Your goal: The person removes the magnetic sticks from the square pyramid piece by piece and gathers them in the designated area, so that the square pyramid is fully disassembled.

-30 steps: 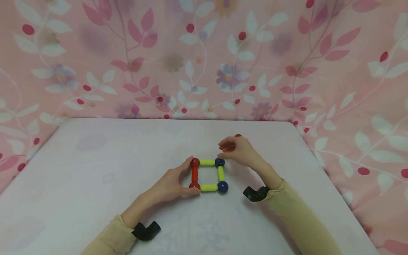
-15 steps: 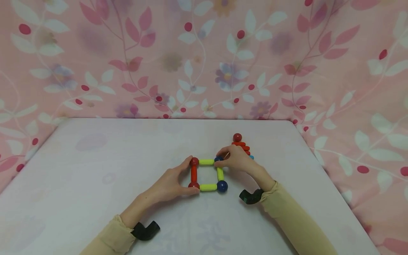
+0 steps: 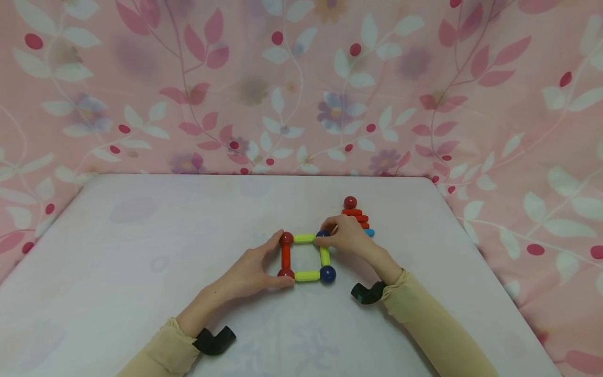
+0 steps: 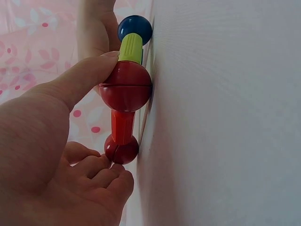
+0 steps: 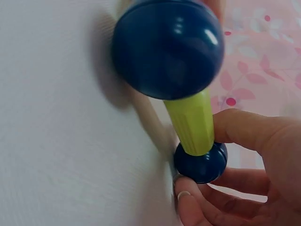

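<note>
A square of magnetic balls and rods lies on the white table point(image 3: 141, 293). Its left side is a red rod point(image 3: 286, 256) between two red balls; yellow-green rods point(image 3: 307, 276) form the others. My left hand point(image 3: 249, 269) spans that red side, thumb on the near red ball point(image 4: 126, 87) and fingers at the far red ball point(image 4: 121, 149). With thumb and fingers, my right hand point(image 3: 350, 235) pinches the far blue ball point(image 5: 201, 164), partly covering it in the head view. The near blue ball point(image 3: 327, 274) sits at the front right corner, untouched.
Behind my right hand lie a red ball point(image 3: 350, 202), several red rods point(image 3: 352, 212) and a blue rod point(image 3: 369, 232). Black curved pieces point(image 3: 215, 341) sit at both wrists. Flowered pink cloth point(image 3: 301, 94) hangs beyond the table's far edge.
My right hand has come down and toward me onto the far blue ball and now pinches it. The loose rods behind it have come into view. My left hand keeps its hold.
</note>
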